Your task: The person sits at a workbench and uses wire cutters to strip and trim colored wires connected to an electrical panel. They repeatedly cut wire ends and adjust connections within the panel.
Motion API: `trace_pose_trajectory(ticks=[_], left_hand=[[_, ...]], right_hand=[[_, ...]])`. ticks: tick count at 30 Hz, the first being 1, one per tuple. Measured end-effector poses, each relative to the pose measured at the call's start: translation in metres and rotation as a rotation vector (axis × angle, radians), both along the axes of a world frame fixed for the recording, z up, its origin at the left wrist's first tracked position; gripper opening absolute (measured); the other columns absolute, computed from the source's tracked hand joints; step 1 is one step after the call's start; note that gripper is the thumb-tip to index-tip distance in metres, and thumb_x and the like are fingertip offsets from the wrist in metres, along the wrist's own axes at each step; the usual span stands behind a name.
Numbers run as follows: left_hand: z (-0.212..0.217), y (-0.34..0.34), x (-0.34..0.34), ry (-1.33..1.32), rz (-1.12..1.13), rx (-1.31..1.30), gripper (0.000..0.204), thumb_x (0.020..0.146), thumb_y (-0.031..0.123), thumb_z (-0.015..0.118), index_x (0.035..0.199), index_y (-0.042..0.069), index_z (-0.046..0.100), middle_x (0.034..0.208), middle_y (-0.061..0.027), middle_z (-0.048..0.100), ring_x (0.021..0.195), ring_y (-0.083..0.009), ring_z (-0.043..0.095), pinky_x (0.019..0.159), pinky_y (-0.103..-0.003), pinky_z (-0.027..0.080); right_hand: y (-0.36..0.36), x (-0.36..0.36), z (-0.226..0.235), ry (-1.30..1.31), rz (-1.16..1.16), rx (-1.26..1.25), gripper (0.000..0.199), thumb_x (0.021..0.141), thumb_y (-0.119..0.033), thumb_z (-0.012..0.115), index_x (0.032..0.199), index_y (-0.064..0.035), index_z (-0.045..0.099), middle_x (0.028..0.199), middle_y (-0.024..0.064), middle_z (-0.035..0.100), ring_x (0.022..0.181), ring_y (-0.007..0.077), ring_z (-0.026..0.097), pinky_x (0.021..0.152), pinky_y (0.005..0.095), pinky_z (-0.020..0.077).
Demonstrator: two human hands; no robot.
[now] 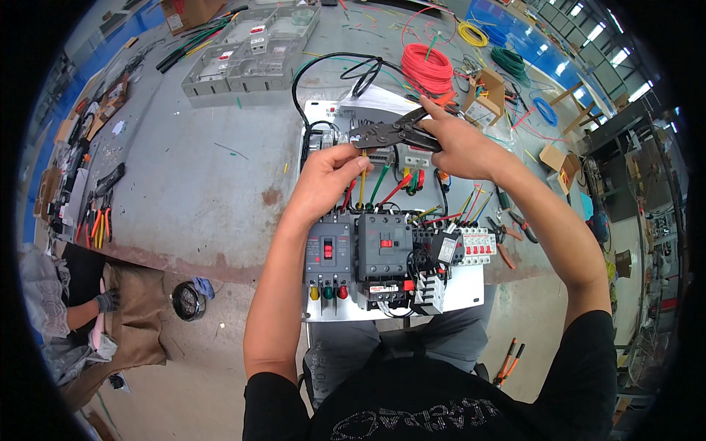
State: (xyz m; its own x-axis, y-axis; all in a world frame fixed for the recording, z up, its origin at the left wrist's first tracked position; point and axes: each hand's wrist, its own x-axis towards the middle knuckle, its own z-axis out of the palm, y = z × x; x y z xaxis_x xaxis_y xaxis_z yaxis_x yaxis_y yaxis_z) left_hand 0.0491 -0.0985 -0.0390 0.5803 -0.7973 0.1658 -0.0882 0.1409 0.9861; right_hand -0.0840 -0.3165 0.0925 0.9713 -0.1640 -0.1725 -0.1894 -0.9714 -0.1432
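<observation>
My right hand [465, 143] is closed round the handles of dark crimping pliers [384, 135], whose head points left. Just below that head, my left hand [329, 180] pinches a yellow wire [362, 189] that rises from a grey circuit breaker [328, 248]. The wire's tip is hidden at the jaws. Beside the breaker sits a dark contactor [384, 239] with a red piece in its middle. Green wire [380, 184] and red wires stand up to the right of the yellow one. All these parts are mounted on a white metal plate [465, 295] at the table's front edge.
Grey plastic boxes [246, 55] stand at the far left of the table [213, 184]. A red wire coil [428, 70] and a cardboard box [484, 99] lie at the far right. Hand tools [507, 234] rest right of the plate. Another person's gloved hand [107, 300] shows at left.
</observation>
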Motion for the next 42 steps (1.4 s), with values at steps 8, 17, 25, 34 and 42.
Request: trace_pose_trajectory(ticks=[8, 17, 25, 34, 42], left_hand=[[-0.003, 0.002, 0.002, 0.018, -0.029, 0.026, 0.02, 0.102, 0.01, 0.064, 0.112, -0.001, 0.076, 0.102, -0.0033, 0.077, 0.097, -0.011, 0.067, 0.09, -0.03, 0.052], [-0.002, 0.003, -0.002, 0.068, -0.031, -0.001, 0.02, 0.102, 0.009, 0.064, 0.113, -0.002, 0.077, 0.102, -0.0035, 0.077, 0.098, -0.0103, 0.067, 0.091, -0.029, 0.052], [-0.002, 0.003, -0.005, 0.093, -0.013, -0.045, 0.022, 0.1, 0.009, 0.066, 0.116, -0.003, 0.076, 0.096, -0.0004, 0.075, 0.089, -0.0065, 0.063, 0.083, -0.025, 0.051], [0.001, 0.007, -0.006, 0.122, -0.019, -0.007, 0.02, 0.102, 0.009, 0.064, 0.113, -0.001, 0.077, 0.103, -0.0039, 0.077, 0.099, -0.0108, 0.067, 0.092, -0.03, 0.052], [0.0, 0.006, -0.006, 0.101, -0.034, -0.015, 0.02, 0.101, 0.01, 0.065, 0.113, -0.002, 0.077, 0.104, -0.0046, 0.077, 0.1, -0.0111, 0.067, 0.092, -0.03, 0.052]], right_hand=[[0.001, -0.002, -0.003, 0.037, 0.002, 0.067, 0.062, 0.076, -0.001, 0.066, 0.137, 0.0005, 0.062, 0.17, 0.0273, 0.023, 0.134, 0.0442, 0.056, 0.11, 0.0452, 0.0479], [0.004, -0.007, -0.006, 0.056, 0.02, -0.014, 0.058, 0.075, -0.003, 0.069, 0.133, 0.0005, 0.064, 0.167, 0.0263, 0.03, 0.133, 0.0445, 0.056, 0.112, 0.045, 0.0468], [0.003, -0.009, -0.009, -0.011, 0.093, -0.091, 0.051, 0.074, -0.005, 0.07, 0.125, -0.001, 0.071, 0.155, 0.0237, 0.047, 0.127, 0.0437, 0.059, 0.11, 0.0472, 0.0477], [0.001, -0.01, -0.014, -0.064, 0.158, -0.177, 0.049, 0.072, -0.006, 0.072, 0.121, -0.0018, 0.073, 0.149, 0.0214, 0.052, 0.13, 0.0408, 0.056, 0.111, 0.0472, 0.0467], [-0.009, -0.007, -0.022, -0.138, 0.231, -0.223, 0.031, 0.076, -0.012, 0.072, 0.105, -0.003, 0.077, 0.141, 0.0185, 0.059, 0.122, 0.038, 0.06, 0.102, 0.0481, 0.0515]])
